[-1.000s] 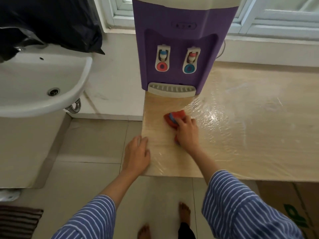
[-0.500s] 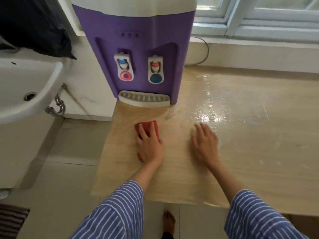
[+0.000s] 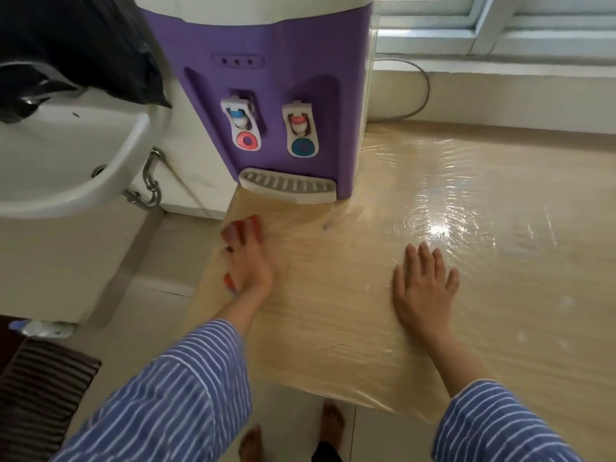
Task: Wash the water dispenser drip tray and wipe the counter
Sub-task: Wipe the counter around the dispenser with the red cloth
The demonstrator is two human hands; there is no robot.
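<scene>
The purple water dispenser (image 3: 283,78) stands at the back left of the wet, shiny wooden counter (image 3: 483,261). Its grey slotted drip tray (image 3: 288,186) sits in place at the dispenser's foot. My left hand (image 3: 248,265) presses a red cloth (image 3: 251,225) flat against the counter near its left edge, just in front of the tray; the hand is blurred and covers most of the cloth. My right hand (image 3: 421,288) lies flat on the counter to the right, fingers spread, holding nothing.
A white sink (image 3: 66,155) with a chrome trap hangs left of the counter, and a black bag (image 3: 76,45) lies over its back. A grey cable (image 3: 423,88) loops behind the dispenser under the window sill. A striped mat (image 3: 36,395) lies on the tiled floor.
The red cloth passed from my right hand to my left. My left hand has since slid it left toward the counter's edge, while my right hand rests flat on the counter.
</scene>
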